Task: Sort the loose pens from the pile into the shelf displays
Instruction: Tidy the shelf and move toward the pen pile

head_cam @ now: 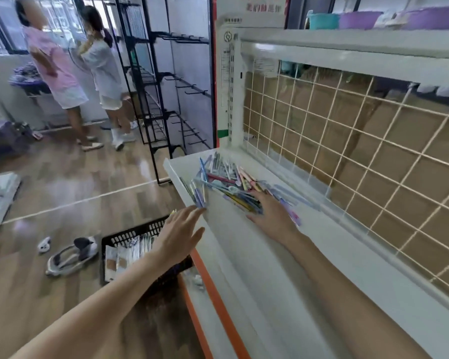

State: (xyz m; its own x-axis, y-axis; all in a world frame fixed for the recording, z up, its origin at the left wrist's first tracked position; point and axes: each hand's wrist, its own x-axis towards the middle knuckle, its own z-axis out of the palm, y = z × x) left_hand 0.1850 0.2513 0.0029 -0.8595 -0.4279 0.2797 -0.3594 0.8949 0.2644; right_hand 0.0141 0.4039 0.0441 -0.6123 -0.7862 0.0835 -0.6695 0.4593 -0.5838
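Observation:
A pile of loose pens [226,180] in many colours lies at the far left end of a white shelf [270,268]. My right hand [272,216] lies flat on the near side of the pile, fingers stretched out over the pens. My left hand [179,234] hovers at the shelf's front lip with straight, spread fingers, its fingertips just short of a few blue and purple pens [198,198] at the edge. Neither hand holds a pen.
A white wire grid [360,151] backs the shelf, with a white shelf board [347,47] above. On the floor to the left sit a black crate [130,234] of packaged goods, a grey shoe [70,255] and black racks [166,99]. Two people [75,73] stand far left.

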